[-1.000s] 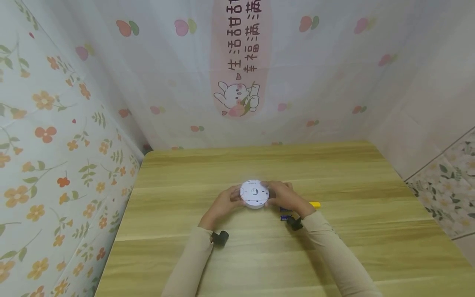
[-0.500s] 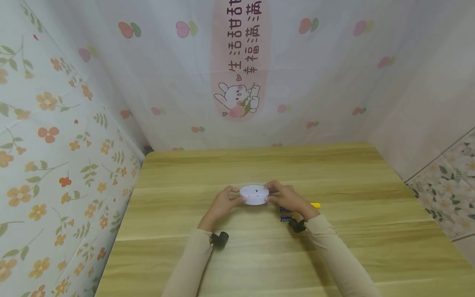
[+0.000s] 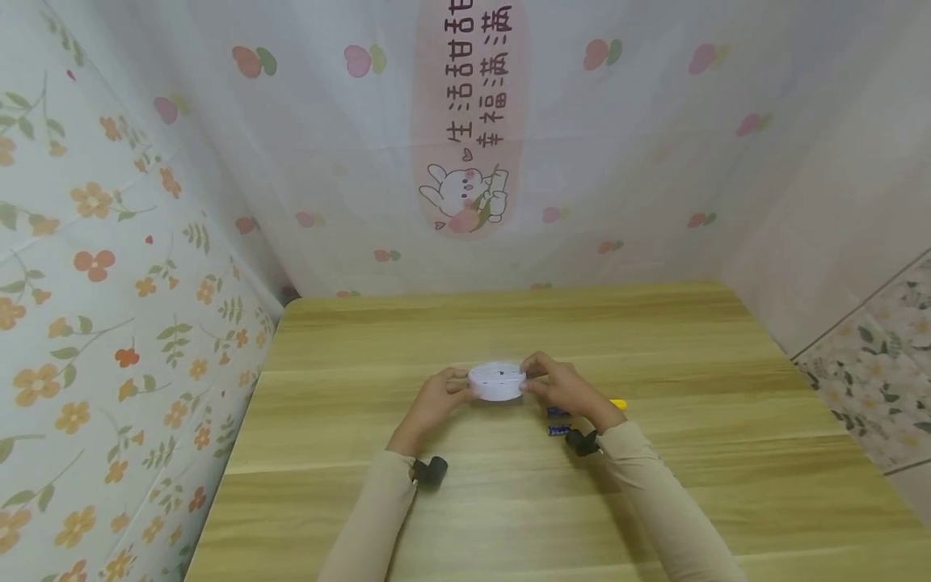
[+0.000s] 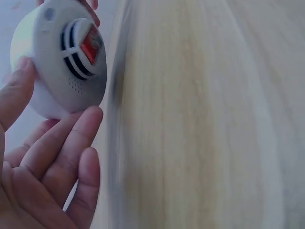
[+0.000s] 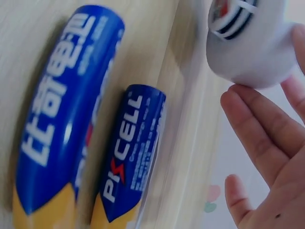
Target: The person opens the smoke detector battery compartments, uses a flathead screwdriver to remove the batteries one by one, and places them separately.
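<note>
A round white smoke detector (image 3: 498, 386) is held up by both hands over the wooden table. My left hand (image 3: 435, 398) pinches its left edge between thumb and fingers. On the opposite edge, my right hand (image 3: 566, 388) grips it the same way. From the left wrist the detector (image 4: 52, 67) shows a raised, slotted dome with a red part inside, and small holes in its face. In the head view its flat back is tilted, seen at a low angle.
Two blue-and-yellow batteries, one nearer (image 5: 69, 109) and one farther (image 5: 131, 152) in the right wrist view, lie on the table (image 3: 327, 347) beside my right wrist. A yellow object (image 3: 618, 404) shows partly behind that wrist. Printed curtains (image 3: 349, 162) stand behind and at the sides.
The smoke detector has tipped from its printed back facing the head camera to a nearly edge-on tilt. Both hands keep their hold and have hardly shifted.
</note>
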`<state>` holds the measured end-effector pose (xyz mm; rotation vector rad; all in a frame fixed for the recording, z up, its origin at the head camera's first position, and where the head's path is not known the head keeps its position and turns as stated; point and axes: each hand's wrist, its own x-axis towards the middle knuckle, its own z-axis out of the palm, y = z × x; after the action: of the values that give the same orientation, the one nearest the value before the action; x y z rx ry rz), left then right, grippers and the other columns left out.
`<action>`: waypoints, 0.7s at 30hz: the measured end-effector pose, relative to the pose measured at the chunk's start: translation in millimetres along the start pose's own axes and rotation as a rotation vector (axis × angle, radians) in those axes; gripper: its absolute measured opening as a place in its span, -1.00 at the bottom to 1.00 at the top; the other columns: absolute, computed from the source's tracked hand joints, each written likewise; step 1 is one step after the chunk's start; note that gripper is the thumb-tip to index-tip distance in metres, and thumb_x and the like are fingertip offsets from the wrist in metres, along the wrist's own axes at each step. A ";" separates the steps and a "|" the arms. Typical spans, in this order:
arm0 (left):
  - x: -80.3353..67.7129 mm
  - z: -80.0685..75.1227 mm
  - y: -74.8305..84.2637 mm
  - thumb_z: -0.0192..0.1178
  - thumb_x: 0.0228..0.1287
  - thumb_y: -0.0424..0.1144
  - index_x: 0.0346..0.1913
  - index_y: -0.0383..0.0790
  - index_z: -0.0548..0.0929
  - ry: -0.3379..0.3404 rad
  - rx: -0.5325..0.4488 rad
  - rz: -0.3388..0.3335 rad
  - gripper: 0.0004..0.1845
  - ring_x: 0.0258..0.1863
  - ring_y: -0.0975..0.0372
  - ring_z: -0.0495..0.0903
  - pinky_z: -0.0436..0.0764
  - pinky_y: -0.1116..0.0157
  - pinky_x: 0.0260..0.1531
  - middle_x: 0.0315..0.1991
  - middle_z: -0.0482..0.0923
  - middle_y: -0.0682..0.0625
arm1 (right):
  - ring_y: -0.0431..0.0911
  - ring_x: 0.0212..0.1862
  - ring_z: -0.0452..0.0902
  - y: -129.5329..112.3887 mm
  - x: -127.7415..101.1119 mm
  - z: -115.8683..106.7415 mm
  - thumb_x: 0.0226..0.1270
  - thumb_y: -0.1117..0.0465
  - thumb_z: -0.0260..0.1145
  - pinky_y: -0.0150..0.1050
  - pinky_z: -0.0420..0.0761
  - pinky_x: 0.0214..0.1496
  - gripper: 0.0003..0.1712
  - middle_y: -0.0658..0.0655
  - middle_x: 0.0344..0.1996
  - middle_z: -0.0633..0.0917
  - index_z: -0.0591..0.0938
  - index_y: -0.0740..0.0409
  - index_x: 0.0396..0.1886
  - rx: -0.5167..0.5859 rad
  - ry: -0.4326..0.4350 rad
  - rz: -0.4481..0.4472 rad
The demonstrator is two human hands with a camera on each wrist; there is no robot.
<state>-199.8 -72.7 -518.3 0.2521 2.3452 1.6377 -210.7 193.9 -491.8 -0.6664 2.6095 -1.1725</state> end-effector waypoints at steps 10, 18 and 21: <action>1.0 -0.5 -5.0 0.29 0.21 0.03 0.18 -0.22 0.55 0.046 0.011 -0.026 -0.44 0.10 -0.03 0.62 0.54 0.03 0.15 0.05 0.64 -0.26 | 0.16 0.08 0.60 -1.8 2.4 2.0 0.38 0.13 0.24 0.11 0.59 0.09 -0.71 0.28 -0.01 0.68 0.52 0.14 0.01 0.000 0.012 -0.005; -0.5 0.6 -2.0 0.26 0.24 0.07 0.20 -0.25 0.53 0.024 -0.018 -0.031 -0.41 0.04 -0.01 0.66 0.54 0.01 0.15 -0.01 0.68 -0.25 | 0.14 0.11 0.58 -4.6 2.2 0.6 0.25 0.12 0.36 0.04 0.61 0.08 -0.58 0.27 0.02 0.67 0.50 0.10 0.06 0.086 0.013 0.085; -1.0 0.0 -2.0 0.29 0.21 0.03 0.20 -0.28 0.53 0.011 -0.013 -0.016 -0.40 0.07 -0.03 0.64 0.48 -0.02 0.20 0.00 0.67 -0.24 | 0.14 0.09 0.61 -4.4 2.9 -0.1 0.31 0.09 0.32 0.06 0.61 0.07 -0.57 0.30 0.01 0.68 0.48 0.10 0.11 0.066 0.028 0.089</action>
<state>-198.9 -73.7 -520.1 0.2220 2.3373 1.6506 -211.9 190.0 -488.5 -0.5189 2.5811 -1.2437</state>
